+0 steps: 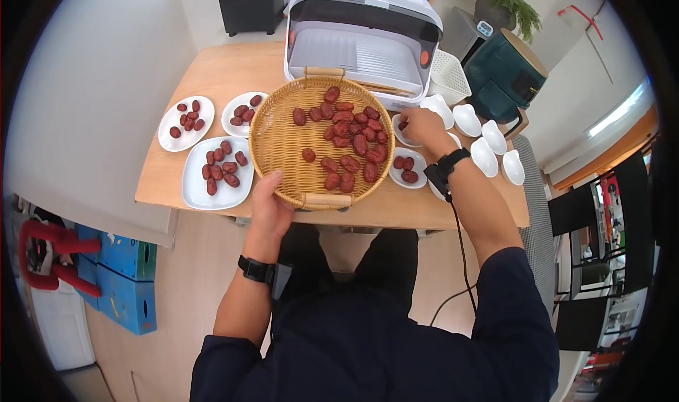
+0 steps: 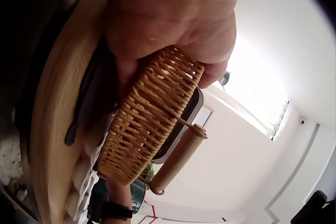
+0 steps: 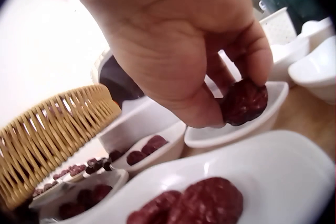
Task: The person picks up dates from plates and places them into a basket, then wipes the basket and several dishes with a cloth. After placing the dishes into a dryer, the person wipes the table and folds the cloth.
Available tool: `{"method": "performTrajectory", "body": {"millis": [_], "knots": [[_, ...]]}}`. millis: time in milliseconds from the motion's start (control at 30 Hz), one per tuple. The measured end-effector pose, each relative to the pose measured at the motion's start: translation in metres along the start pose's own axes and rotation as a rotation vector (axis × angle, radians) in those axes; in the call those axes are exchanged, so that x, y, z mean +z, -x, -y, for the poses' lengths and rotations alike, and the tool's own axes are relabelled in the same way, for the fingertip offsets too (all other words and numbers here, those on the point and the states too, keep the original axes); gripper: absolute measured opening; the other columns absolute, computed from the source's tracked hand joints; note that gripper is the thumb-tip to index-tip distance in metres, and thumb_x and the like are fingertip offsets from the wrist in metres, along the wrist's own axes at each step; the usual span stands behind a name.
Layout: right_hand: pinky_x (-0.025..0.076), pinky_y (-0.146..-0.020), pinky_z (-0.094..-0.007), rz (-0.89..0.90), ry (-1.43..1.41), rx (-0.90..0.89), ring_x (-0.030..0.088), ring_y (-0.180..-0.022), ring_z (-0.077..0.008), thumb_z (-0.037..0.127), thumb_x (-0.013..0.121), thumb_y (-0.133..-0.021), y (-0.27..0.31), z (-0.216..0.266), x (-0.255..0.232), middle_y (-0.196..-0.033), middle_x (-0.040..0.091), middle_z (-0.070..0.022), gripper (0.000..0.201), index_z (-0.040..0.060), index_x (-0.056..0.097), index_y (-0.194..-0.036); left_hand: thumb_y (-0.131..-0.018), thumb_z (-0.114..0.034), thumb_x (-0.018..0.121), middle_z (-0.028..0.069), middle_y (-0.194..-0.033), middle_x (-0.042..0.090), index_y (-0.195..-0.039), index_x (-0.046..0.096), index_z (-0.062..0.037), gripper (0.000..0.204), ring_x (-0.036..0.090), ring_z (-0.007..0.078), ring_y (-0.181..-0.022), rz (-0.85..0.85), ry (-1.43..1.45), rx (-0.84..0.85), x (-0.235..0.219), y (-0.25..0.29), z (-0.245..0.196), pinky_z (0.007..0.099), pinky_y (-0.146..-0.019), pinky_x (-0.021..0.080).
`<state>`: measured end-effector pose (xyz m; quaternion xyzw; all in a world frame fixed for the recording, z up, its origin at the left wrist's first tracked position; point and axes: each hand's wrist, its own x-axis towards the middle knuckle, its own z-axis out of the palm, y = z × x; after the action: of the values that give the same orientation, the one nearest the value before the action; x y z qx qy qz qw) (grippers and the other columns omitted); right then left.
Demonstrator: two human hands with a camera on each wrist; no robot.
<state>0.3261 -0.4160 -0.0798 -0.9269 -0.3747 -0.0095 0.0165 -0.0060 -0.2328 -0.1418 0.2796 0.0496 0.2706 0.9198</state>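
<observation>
A round wicker basket [image 1: 283, 142] with red dates [image 1: 341, 128] inside is gripped at its near left rim by my left hand [image 1: 271, 207]; in the left wrist view that hand [image 2: 173, 29] holds the woven side [image 2: 149, 111]. My right hand [image 1: 426, 127] is over the small white dishes right of the basket. The right wrist view shows that hand [image 3: 184, 50] pinching one date [image 3: 245, 102] between thumb and fingers, just above a white dish [image 3: 210, 136]. In front of it a nearer dish [image 3: 283, 161] holds dates [image 3: 210, 203].
Left of the basket, white plates [image 1: 194, 184] hold dates. Several white dishes [image 1: 484, 156] stand at the right. Behind are a white appliance [image 1: 361, 48], a perforated white basket [image 1: 448, 78] and a green appliance [image 1: 503, 73]. A black cable [image 1: 463, 253] hangs from the right wrist.
</observation>
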Motion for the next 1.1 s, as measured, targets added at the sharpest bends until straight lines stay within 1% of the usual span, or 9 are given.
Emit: {"method": "performTrajectory", "body": {"millis": [167,267,333,400,500,667,733,833,1100], "knots": [[0.058,-0.075,-0.0418,-0.129,-0.166,-0.059,0.074,-0.085,-0.0298,0.014,0.071,-0.079,0.016,0.002,-0.059,-0.093,0.077,-0.01,0.02,0.0122,0.077,-0.098,-0.099,-0.018,0.054,0.0168,-0.139,0.061,-0.143,0.047,0.0056,0.05,0.062,0.0283,-0.127,-0.003,-0.027,-0.027,-0.003,-0.001,0.002,0.0447,-0.109,0.05],[0.058,-0.073,-0.0395,0.01,-0.603,-0.013,0.073,-0.076,-0.0262,0.01,0.071,-0.078,0.035,0.041,-0.104,-0.092,0.076,-0.0098,0.019,0.0068,0.075,-0.096,-0.099,-0.018,0.054,0.017,-0.138,0.061,-0.142,0.048,0.0056,0.049,0.063,0.0283,-0.125,-0.019,-0.05,-0.03,-0.001,-0.002,0.002,0.0445,-0.109,0.051],[0.056,-0.074,-0.0318,0.157,-0.955,-0.256,0.069,-0.081,-0.0169,0.005,0.072,-0.079,0.054,0.079,-0.11,-0.089,0.074,-0.0057,0.023,-0.0014,0.071,-0.101,-0.099,-0.018,0.054,0.0168,-0.138,0.062,-0.142,0.048,0.0056,0.049,0.063,0.0282,-0.125,-0.023,-0.067,-0.027,0.002,-0.001,0.002,0.0441,-0.109,0.051],[0.056,-0.082,-0.0368,0.07,-0.739,-0.495,0.072,-0.088,-0.0257,0.012,0.072,-0.079,0.057,0.103,-0.083,-0.1,0.076,-0.0125,0.025,0.0032,0.074,-0.102,-0.099,-0.018,0.054,0.0166,-0.137,0.062,-0.142,0.048,0.0056,0.049,0.063,0.028,-0.124,-0.02,-0.085,-0.023,0.003,-0.001,0.001,0.0438,-0.108,0.051],[0.055,-0.086,-0.0358,0.074,-0.648,-0.549,0.072,-0.094,-0.0273,0.017,0.074,-0.08,0.061,0.125,-0.064,-0.101,0.075,-0.014,0.031,0.0036,0.074,-0.107,-0.099,-0.018,0.054,0.0167,-0.139,0.061,-0.143,0.047,0.0055,0.05,0.061,0.0284,-0.126,-0.04,-0.112,-0.05,-0.002,0.001,0.002,0.044,-0.109,0.05],[0.057,-0.078,-0.0395,-0.054,-0.848,-0.277,0.073,-0.084,-0.0262,0.019,0.072,-0.083,0.077,0.089,-0.085,-0.087,0.075,-0.0126,0.025,0.0037,0.075,-0.103,-0.099,-0.02,0.054,0.016,-0.141,0.06,-0.145,0.045,0.0027,0.052,0.061,0.0296,-0.127,-0.036,-0.073,-0.026,0.008,0.004,0.001,0.0456,-0.109,0.05],[0.057,-0.075,-0.0408,0.039,-0.56,-0.101,0.073,-0.082,-0.0276,0.019,0.072,-0.083,0.085,0.065,-0.093,-0.084,0.075,-0.0132,0.024,0.0055,0.077,-0.102,-0.099,-0.02,0.055,0.0151,-0.14,0.06,-0.145,0.046,0.001,0.052,0.061,0.0285,-0.126,-0.033,-0.067,-0.03,0.005,0.002,0.001,0.0446,-0.108,0.051],[0.056,-0.073,-0.0438,0.012,-0.127,-0.281,0.072,-0.083,-0.0318,0.019,0.071,-0.083,0.095,0.036,-0.056,-0.084,0.074,-0.0151,0.02,0.0078,0.077,-0.099,-0.098,-0.021,0.058,0.0136,-0.139,0.061,-0.145,0.047,-0.0003,0.052,0.062,0.0264,-0.126,-0.07,-0.076,-0.008,0.001,0.0,0.003,0.0426,-0.107,0.052],[0.056,-0.076,-0.0478,-0.023,0.023,-0.222,0.071,-0.086,-0.0366,0.014,0.068,-0.082,0.095,0.038,0.001,-0.096,0.073,-0.0152,0.015,0.0085,0.074,-0.095,-0.099,-0.021,0.058,0.013,-0.138,0.062,-0.143,0.048,-0.0001,0.05,0.063,0.0249,-0.123,-0.075,-0.089,-0.002,0.001,0.0,0.002,0.0404,-0.103,0.055]]}}
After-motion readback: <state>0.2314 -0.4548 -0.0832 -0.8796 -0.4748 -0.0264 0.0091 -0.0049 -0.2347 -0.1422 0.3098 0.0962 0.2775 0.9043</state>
